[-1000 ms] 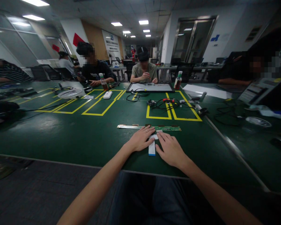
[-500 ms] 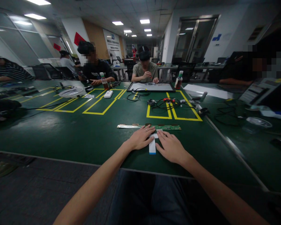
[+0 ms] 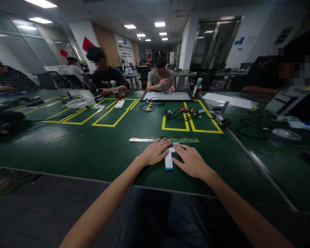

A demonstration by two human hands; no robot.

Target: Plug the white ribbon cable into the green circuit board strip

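A long, narrow green circuit board [image 3: 186,140] lies across the table in front of me. My left hand [image 3: 155,152] rests flat with its fingers stretched out, the fingertips over the middle of the board. Close to its right, my right hand [image 3: 190,160] has its fingers extended, fingertips at the board's near edge on a white flat ribbon cable [image 3: 168,161]. This cable is folded, and its blue-tipped tail points toward me between the two hands. Where the cable meets the board is partly hidden by my fingers.
Yellow tape [image 3: 175,129] marks rectangles on the green table [image 3: 67,148]. Beyond the board lie tangled black cables [image 3: 182,114], a white box [image 3: 120,104], a small fan [image 3: 80,102] and two bottles. Across the table, a person [image 3: 160,77] works at a flat panel [image 3: 167,96].
Both hands stay almost where they were, with the right fingertips still at the cable. The cable's blue-tipped tail has shifted very slightly to the right.
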